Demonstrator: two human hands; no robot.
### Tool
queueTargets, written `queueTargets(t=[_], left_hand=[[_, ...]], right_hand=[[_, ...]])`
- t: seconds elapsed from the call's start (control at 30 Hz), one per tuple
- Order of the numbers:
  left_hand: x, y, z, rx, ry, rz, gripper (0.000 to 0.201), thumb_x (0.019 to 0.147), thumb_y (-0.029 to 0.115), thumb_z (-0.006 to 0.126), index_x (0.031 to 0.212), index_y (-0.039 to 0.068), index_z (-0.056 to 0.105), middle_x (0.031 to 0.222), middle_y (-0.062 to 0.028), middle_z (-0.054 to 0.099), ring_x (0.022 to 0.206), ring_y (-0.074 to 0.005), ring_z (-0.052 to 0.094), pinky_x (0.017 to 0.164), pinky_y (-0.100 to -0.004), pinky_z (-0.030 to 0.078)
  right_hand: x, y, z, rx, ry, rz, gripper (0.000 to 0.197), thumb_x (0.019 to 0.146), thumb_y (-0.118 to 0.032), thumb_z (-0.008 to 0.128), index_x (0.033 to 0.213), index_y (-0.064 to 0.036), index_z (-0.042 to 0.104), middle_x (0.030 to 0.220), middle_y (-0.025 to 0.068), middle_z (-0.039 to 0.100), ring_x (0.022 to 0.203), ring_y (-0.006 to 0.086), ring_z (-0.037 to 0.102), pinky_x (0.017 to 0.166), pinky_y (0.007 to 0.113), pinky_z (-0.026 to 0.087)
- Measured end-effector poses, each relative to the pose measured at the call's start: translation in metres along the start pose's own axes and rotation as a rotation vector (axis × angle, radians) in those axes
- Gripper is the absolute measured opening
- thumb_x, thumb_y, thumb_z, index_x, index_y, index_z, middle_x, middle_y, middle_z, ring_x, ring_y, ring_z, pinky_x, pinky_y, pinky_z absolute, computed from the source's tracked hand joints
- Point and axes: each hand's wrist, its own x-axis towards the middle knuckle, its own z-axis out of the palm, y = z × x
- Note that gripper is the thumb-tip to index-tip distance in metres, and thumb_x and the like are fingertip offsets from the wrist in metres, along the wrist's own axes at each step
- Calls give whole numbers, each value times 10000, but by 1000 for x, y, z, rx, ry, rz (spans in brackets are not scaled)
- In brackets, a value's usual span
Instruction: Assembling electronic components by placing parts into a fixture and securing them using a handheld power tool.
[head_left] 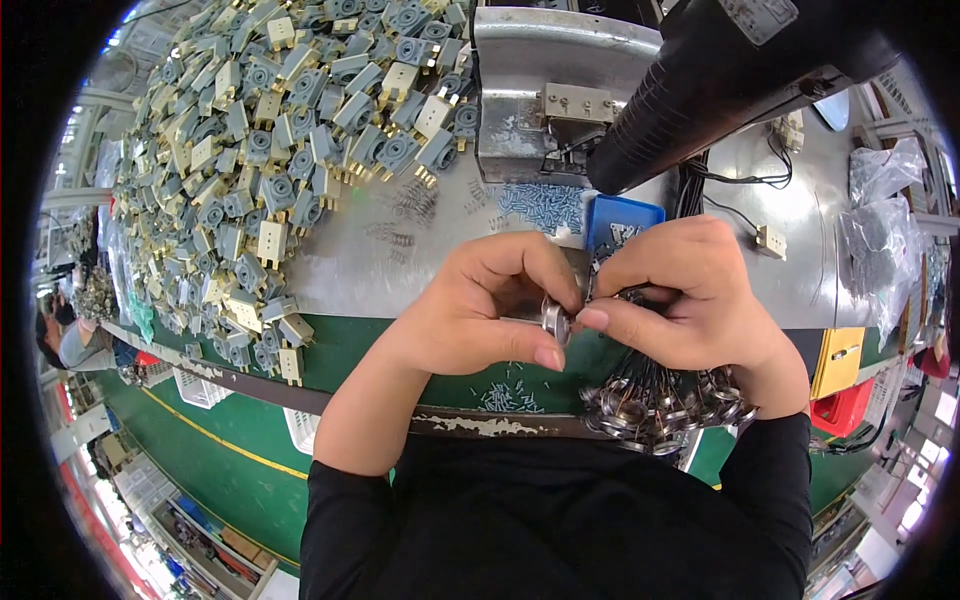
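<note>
Between the thumb and fingers of my left hand (450, 312) is a small round metal part (556, 320), held on edge over the front of the bench. My right hand (690, 290) meets it from the other side, thumb and forefinger pinched together close to the part. What those right fingertips grip is too small to make out. Below my right hand, a bunch of similar round metal parts on black wires (650, 412) lies at the bench edge. A blue tray (652, 214) with small metal pieces sits just beyond my right fingers.
Grey and cream plastic housings (270, 130) form a large heap at the left. Springs (412, 203) and bluish screws (540, 206) lie beyond my hands; more small screws (508, 396) are near the front edge. A thick black cylinder (665, 100) slants over a metal fixture (515, 130).
</note>
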Motion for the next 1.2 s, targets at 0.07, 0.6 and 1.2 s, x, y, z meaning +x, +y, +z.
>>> queueTargets(t=[0.07, 0.6, 1.2], left_hand=[[2, -2, -3, 79, 26, 91, 376, 770, 45, 928, 1043, 3, 673, 991, -92, 698, 878, -177, 680, 783, -311, 547], [6, -18, -9, 576, 157, 491, 452, 637, 204, 1021, 848, 47, 653, 854, -88, 699, 793, -205, 677, 692, -335, 545], [2, 10, 4, 977, 313, 453, 199, 758, -75, 808, 914, 14, 722, 861, -135, 761, 773, -228, 743, 686, -314, 576]], right_hand=[[1, 3, 6, 20, 45, -46, 146, 747, -99, 857, 818, -38, 744, 659, 79, 662, 547, 240, 634, 519, 328, 464], [-1, 13, 19, -126, 223, -245, 157, 722, -51, 875, 825, -62, 757, 642, 56, 660, 529, 230, 638, 496, 326, 462], [0, 9, 24, -196, 306, -246, 183, 794, 18, 806, 961, 2, 735, 697, 76, 681, 537, 219, 645, 508, 333, 502]])
